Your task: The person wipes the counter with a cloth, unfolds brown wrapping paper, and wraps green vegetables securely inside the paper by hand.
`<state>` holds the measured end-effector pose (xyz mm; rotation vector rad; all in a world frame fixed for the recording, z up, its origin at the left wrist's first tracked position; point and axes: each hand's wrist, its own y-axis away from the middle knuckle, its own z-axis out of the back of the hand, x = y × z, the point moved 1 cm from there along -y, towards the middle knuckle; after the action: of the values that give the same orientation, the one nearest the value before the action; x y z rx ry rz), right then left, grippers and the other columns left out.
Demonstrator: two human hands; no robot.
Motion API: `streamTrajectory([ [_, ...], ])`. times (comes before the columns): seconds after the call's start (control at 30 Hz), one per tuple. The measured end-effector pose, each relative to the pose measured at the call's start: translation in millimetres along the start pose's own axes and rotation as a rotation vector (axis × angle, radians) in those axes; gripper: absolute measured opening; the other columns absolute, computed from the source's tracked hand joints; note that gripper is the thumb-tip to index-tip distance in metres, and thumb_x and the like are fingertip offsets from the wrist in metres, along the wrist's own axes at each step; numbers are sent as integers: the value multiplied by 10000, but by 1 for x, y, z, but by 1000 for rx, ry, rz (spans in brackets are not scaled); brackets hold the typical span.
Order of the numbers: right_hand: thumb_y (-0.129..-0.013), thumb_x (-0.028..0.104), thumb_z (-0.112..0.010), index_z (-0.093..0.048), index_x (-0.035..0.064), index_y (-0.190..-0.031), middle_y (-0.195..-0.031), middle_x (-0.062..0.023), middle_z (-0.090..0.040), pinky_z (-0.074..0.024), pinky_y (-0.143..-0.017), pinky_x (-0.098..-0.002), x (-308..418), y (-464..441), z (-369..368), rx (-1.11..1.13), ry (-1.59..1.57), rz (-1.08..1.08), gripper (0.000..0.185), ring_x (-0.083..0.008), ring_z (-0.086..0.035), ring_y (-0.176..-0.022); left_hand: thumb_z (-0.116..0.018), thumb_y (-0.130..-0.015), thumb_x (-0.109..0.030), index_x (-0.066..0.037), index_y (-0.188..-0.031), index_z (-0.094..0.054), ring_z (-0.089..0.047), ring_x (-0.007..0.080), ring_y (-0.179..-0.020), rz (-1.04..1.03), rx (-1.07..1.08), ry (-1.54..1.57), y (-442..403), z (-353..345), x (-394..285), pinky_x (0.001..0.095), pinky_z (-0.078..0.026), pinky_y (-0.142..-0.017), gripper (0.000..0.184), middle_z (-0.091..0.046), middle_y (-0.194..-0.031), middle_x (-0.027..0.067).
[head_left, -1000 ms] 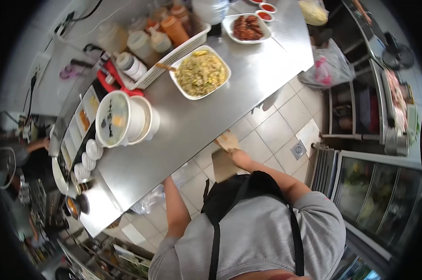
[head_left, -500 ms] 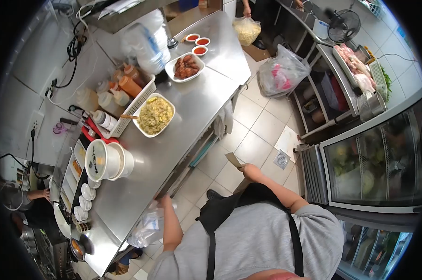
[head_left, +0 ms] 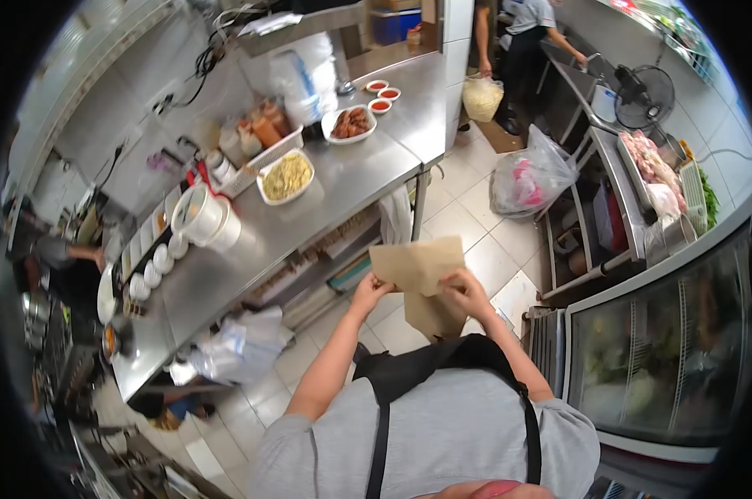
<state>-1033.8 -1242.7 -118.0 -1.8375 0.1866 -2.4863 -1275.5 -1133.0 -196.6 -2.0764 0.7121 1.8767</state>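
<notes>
Brown paper (head_left: 418, 262), perhaps a bag, is held up in front of the black apron. My left hand (head_left: 370, 293) pinches its left edge, and my right hand (head_left: 465, 291) grips its lower right side. A further brown piece (head_left: 434, 314) hangs below, between the hands. On the steel counter (head_left: 343, 179) beyond sit a white container of fried rice (head_left: 286, 177), a white dish of browned meat (head_left: 350, 124) and small cups of red sauce (head_left: 380, 106).
White tubs (head_left: 203, 216) and a basket of bottles (head_left: 264, 158) line the counter. A person (head_left: 526, 25) stands far back, near a bag of yellowish food (head_left: 482, 98). At the right are a glass-door fridge (head_left: 642, 349), a plastic bag (head_left: 530, 175) and a raw meat tray (head_left: 652, 170).
My left hand has come up from beside the counter's edge and taken hold of the paper. The paper is now spread between both hands. The view has shifted, showing more of the back.
</notes>
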Motion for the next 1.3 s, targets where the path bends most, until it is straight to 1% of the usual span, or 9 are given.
streamTrajectory([
  [0.27,-691,-96,-528,-310,104,-1329,-1183,-131,-456,-456,-811,-291,22,38,20,185,-8,-34,704,-178,-530,-1009,-512,-854,-73,-21,-1098,-466,-595,180,-908,80,-138,382,108,-40,-35,300,-514,-740,254,-579,-1051,109],
  [0.37,-678,-96,-542,-323,106,-1340,-1212,-150,-457,-437,-868,-304,34,47,8,35,270,384,727,-243,-513,-1078,-499,-828,-30,-20,-1097,-466,-595,177,-911,94,-156,270,131,-42,-32,289,-517,-729,271,-572,-1071,112],
  [0.57,-675,-81,-563,-556,62,-1106,-1044,-145,-502,-448,-848,-319,53,89,-10,52,90,232,455,-288,-537,-991,-479,-776,16,-17,-1153,-444,-568,158,-928,-23,-172,6,186,-45,-12,282,-489,-791,379,-549,-1077,78],
  [0.73,-687,16,-629,-620,60,-861,-843,-118,-532,-483,-677,-347,67,146,-39,-1,231,244,180,-301,-583,-792,-612,-769,-101,-1,-1222,-402,-498,278,-1049,-282,-734,-713,275,-73,-34,332,-429,-857,509,-458,-1159,175],
  [0.83,-671,76,-673,-631,81,-835,-806,-107,-534,-479,-652,-356,85,193,-61,143,357,357,169,-305,-580,-762,-629,-769,-101,21,-1204,-403,-495,329,-1029,-441,-372,-1028,323,-120,-74,359,-427,-867,505,-446,-1174,185],
  [0.97,-663,73,-662,-623,113,-887,-832,-104,-551,-466,-647,-376,110,261,-83,278,344,387,230,-318,-571,-754,-640,-749,-127,-27,-1177,-445,-469,315,-1084,-308,-308,-969,371,-164,-51,372,-445,-853,481,-458,-1193,133],
  [1.07,-694,34,-628,-578,88,-988,-819,-109,-553,-457,-641,-355,112,296,-80,209,270,411,303,-303,-569,-714,-570,-789,-80,-56,-1001,-560,-567,328,-863,-331,-404,-889,401,-169,-40,355,-471,-707,213,-576,-930,128],
  [1.23,-737,11,-590,-524,13,-1015,-739,-123,-548,-444,-628,-310,125,343,-47,81,4,32,285,-211,-557,-682,-563,-793,-69,-52,-896,-621,-586,319,-733,-424,-391,-847,442,-201,-59,350,-469,-637,119,-603,-796,131],
  [1.3,-700,55,-666,-513,3,-1039,-828,-109,-609,-458,-645,-280,106,343,-32,368,284,3,375,-136,-555,-731,-567,-777,-63,-72,-898,-628,-588,304,-742,-439,-265,-873,456,-216,-68,348,-471,-643,136,-610,-809,116],
])
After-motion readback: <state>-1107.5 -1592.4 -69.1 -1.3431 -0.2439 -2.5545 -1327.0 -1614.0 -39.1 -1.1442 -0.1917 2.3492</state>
